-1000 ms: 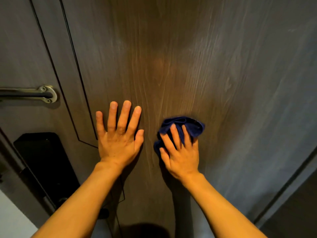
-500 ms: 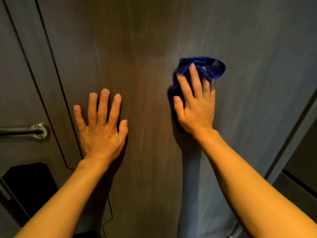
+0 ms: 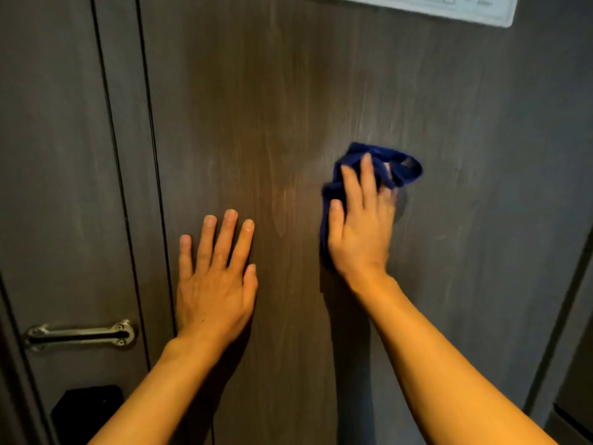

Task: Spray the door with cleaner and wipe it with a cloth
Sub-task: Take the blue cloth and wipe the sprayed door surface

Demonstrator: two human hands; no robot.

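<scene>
Far left: a metal pull handle [image 3: 80,335] is fixed low on the door's edge strip, with a black lock panel [image 3: 86,409] beneath it; both lie well apart from the wiping zone and are best left untouched for now.

Left of centre: the left hand [image 3: 215,284] is laid flat on the door [image 3: 256,107], fingers spread wide, nothing held. It is judged to serve as a brace; steady pressure here should keep the panel from swinging under the strokes.

Centre: a faint pale streak, possibly damp cleaner, is seen on the wood-grain between the two hands. This band should be covered by overlapping passes run along the grain, so that no streaks are left.

Right of centre: the right hand [image 3: 359,229] is pressed palm-down over a bunched blue cloth [image 3: 401,168], which is held against the door; loose folds project above and to the right of the fingers. The cloth would be better flattened, so that more of it is in contact.

Upper right: a white panel [image 3: 449,8] is mounted at the top edge; it is better skirted.

No spray bottle is in view.
</scene>
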